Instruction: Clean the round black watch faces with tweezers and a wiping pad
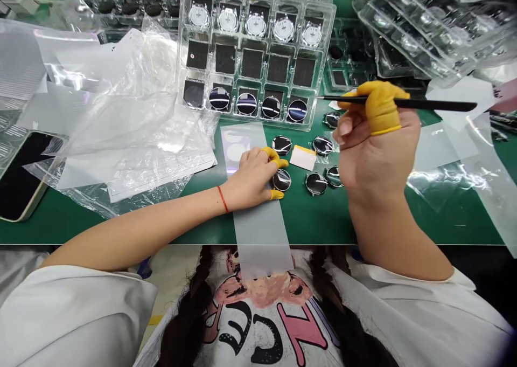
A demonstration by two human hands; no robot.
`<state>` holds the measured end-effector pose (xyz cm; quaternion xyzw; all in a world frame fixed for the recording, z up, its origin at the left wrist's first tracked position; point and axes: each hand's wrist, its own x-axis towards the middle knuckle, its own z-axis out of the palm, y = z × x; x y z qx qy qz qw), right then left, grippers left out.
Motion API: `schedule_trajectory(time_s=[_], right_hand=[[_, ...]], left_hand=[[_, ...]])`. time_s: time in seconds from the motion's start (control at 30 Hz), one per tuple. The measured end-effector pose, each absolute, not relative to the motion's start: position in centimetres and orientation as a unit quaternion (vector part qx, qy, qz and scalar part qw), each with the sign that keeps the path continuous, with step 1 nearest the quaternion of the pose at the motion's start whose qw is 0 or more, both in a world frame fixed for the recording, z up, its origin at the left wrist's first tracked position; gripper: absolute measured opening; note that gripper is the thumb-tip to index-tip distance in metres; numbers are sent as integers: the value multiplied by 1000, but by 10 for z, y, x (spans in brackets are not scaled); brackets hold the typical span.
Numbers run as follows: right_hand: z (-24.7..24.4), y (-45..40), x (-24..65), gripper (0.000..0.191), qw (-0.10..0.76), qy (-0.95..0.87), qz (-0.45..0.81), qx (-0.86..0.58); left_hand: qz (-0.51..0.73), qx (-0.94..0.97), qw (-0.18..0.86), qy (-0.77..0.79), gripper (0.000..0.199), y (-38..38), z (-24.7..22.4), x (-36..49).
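My left hand [258,178], with yellow finger cots, rests over a translucent sheet [262,227]. Its thumb and fingertips close around the edges of a round, dark-faced watch head [281,180] lying on the green table. Raised at the right, my right hand [377,140] grips a slim black tool [440,105] with a fine pale tip pointing left; whether it is a brush or tweezers I cannot tell. Between the hands lie another watch head [281,145], a small white block with a yellow edge [303,158], and several more dark watch heads [316,184].
A clear compartment tray [319,81] holds silvery watch heads at its back and dark discs in front. Plastic bags [121,119] and a phone [24,173] lie at the left. Stacked clear trays [420,27] stand back right; translucent sheets [436,151] lie beside my right hand.
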<state>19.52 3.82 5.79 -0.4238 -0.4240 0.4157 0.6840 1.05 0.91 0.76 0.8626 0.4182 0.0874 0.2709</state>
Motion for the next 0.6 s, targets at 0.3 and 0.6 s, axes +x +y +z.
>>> schedule_trajectory(time_s=[0.3,0.6], right_hand=[[66,28,215,22,785,-424,269,-363],[61,16,204,4,698,-513,333,-373]], left_hand=[[248,782,60,568,23,168,51,-68],[107,740,91,657,89,326,79,-105]])
